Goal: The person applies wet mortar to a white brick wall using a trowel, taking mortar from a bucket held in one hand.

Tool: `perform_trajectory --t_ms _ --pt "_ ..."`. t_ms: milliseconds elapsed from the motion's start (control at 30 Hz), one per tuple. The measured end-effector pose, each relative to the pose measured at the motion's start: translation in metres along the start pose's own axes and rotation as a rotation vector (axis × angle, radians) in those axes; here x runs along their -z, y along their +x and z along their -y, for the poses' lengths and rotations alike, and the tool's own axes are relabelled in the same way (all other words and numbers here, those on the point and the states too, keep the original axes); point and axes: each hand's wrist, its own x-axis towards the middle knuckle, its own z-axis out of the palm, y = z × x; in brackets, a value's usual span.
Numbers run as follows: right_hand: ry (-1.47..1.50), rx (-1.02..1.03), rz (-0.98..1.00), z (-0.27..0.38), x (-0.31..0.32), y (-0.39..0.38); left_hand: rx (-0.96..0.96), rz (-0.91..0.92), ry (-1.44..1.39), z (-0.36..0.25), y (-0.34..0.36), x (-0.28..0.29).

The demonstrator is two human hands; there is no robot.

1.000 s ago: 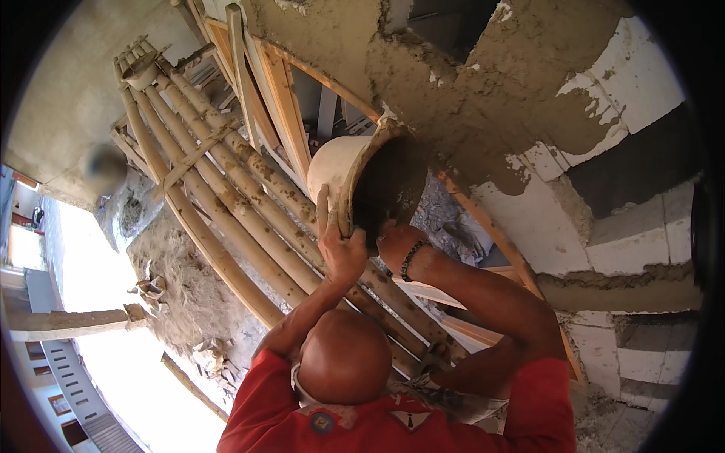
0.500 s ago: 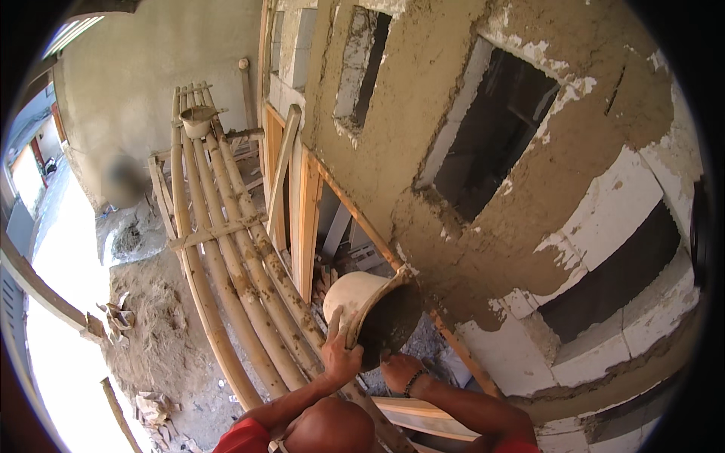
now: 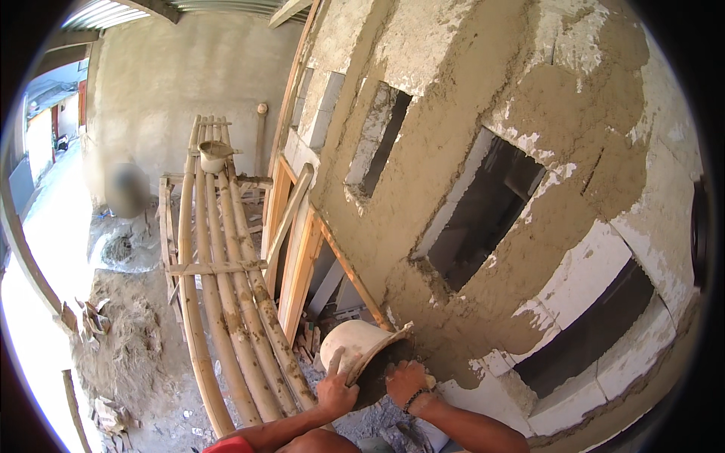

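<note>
A pale bucket [image 3: 353, 341], dirty with mortar, is tilted on its side by the wall, its dark mouth turned to the right. My left hand [image 3: 337, 392] is closed on the bucket's rim, with fingers spread along the outside. My right hand [image 3: 406, 383], with a dark bracelet at the wrist, is a fist in front of the mouth. A pale stub [image 3: 430, 380] shows beside that fist; whatever it belongs to is hidden. Wet mortar [image 3: 445, 340] coats the wall just past the bucket.
Bamboo poles [image 3: 215, 317] form a long platform at my left, with a second bucket [image 3: 215, 155] at its far end. Window openings [image 3: 483, 211] pierce the partly plastered wall. A sand heap [image 3: 136, 332] lies below left. A blurred person [image 3: 128, 189] is farther back.
My view has tipped upward, so the wall and bucket sit lower. My right hand has moved up and across the bucket's mouth. My left hand stays on the rim.
</note>
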Motion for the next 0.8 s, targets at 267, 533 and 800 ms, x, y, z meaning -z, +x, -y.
perform_trajectory --t_ms 267,533,800 --pt "0.354 0.102 0.216 0.004 -0.005 -0.013 -0.067 -0.017 0.013 -0.009 0.004 0.01" --pt "1.219 -0.023 0.189 0.02 -0.056 -0.05 -0.014 0.131 -0.019 -0.019 0.001 0.018" --pt "2.13 -0.571 0.647 0.007 -0.026 -0.053 -0.101 -0.053 -0.091 0.011 0.014 0.018"
